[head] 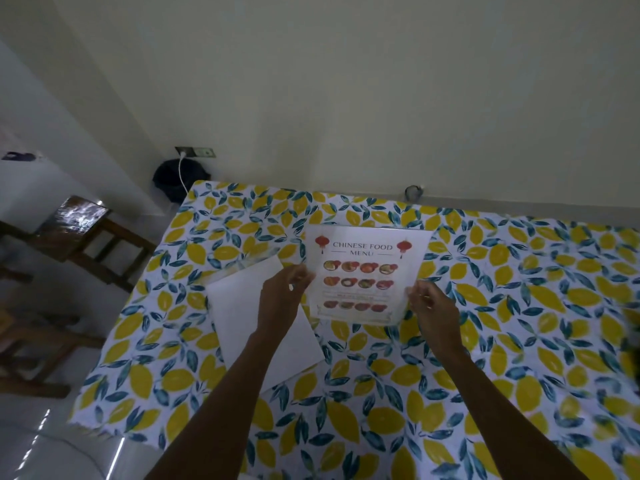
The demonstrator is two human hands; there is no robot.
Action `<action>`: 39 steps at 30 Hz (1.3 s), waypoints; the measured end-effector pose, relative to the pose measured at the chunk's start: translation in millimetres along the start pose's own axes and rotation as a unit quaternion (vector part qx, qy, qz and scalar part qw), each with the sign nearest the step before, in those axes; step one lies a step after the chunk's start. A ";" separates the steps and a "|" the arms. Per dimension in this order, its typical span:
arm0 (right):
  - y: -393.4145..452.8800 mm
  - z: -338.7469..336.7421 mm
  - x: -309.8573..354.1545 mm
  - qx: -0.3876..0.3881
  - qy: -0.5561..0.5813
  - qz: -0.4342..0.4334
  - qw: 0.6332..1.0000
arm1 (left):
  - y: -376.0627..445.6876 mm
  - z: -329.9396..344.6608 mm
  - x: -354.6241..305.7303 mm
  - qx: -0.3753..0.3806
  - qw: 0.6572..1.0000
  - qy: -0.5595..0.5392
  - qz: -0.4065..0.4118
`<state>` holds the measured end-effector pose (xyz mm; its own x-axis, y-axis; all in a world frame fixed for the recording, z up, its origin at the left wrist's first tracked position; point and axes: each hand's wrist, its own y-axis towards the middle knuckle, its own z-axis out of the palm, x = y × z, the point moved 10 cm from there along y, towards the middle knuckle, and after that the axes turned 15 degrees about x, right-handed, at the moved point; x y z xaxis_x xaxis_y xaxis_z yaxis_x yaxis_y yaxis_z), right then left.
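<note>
A printed sheet headed "Chinese Food Menu" (365, 271), with red lanterns and rows of dish pictures, is held up over the table. My left hand (285, 292) pinches its left edge and my right hand (431, 306) pinches its lower right edge. A blank white sheet (242, 306) lies flat on the tablecloth to the left, partly under my left forearm.
The table (519, 341) wears a cloth printed with yellow lemons and blue leaves and stands against a pale wall. A wooden chair (90, 237) is off its left side. A black bin (178, 180) and a wall socket with a white cable sit in the far corner.
</note>
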<state>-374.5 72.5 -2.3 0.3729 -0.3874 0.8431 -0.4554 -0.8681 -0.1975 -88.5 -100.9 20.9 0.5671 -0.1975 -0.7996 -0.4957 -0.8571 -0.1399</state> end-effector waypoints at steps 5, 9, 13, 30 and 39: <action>-2.3 1.7 -2.5 -0.011 0.024 0.003 1.000 | 0.6 5.6 1.6 0.004 1.000 0.009 0.001; -8.8 4.6 -2.8 -0.032 0.042 0.008 0.999 | -2.9 7.9 -1.6 -0.004 1.000 -0.003 0.007; -14.6 6.8 -4.1 -0.060 0.053 0.042 0.996 | -11.1 6.7 -8.1 -0.024 0.999 -0.021 0.016; -89.5 125.3 30.0 -0.073 0.081 0.110 0.988 | -91.5 -60.2 114.0 0.067 0.993 -0.078 -0.058; -86.8 214.2 61.9 0.020 0.030 0.126 0.991 | -130.1 -77.8 195.7 0.101 0.983 -0.077 -0.130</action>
<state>-138.8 57.4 -40.1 0.2019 -0.5750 0.7928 -0.4945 -0.7586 -0.4243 138.1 -65.1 -72.0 0.5938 0.1038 -0.7979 -0.4767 -0.7535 -0.4528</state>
